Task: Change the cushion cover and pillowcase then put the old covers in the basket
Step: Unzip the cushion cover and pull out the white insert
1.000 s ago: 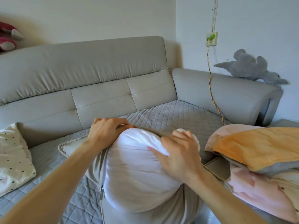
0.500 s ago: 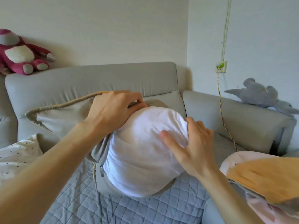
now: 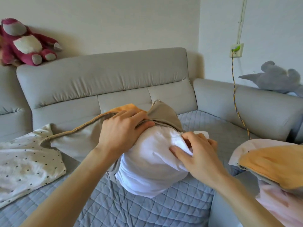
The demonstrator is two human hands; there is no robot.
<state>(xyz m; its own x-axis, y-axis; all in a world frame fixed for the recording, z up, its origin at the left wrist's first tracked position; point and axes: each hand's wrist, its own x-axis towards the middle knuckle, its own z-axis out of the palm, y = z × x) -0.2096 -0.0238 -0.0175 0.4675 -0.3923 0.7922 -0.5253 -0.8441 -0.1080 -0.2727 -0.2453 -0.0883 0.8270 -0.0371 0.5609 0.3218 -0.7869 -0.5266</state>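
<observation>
Now pinching rather than pressing, the right hand [image 3: 200, 154] gathers a fold of white fabric at the top of the cushion insert [image 3: 147, 169], where half a second ago it lay flat against the side. The left hand [image 3: 124, 128] has drawn the grey cover [image 3: 78, 140] further back, baring an orange face behind its knuckles. A grey corner sofa [image 3: 106, 79] fills the room beyond both hands, its seat spread with a blue-grey quilted mat [image 3: 131, 210] that runs beneath the forearms. The insert stands on that mat directly under the two hands (most of its white bulk is out of the cover). The left hand grips the cover's piped opening edge between fingers and thumb, and the cover trails away to that hand's left. A dotted pillowcase [image 3: 24, 161] lies further left. A pile of orange and pink covers [image 3: 270, 163] sits to the right of the right hand. Far above the left hand a pink plush toy [image 3: 24, 43] perches on the sofa back. Above the right hand a grey plush toy [image 3: 275, 77] rests on the sofa arm, near a striped cable [image 3: 236, 99] hanging from a wall socket [image 3: 237, 49].
</observation>
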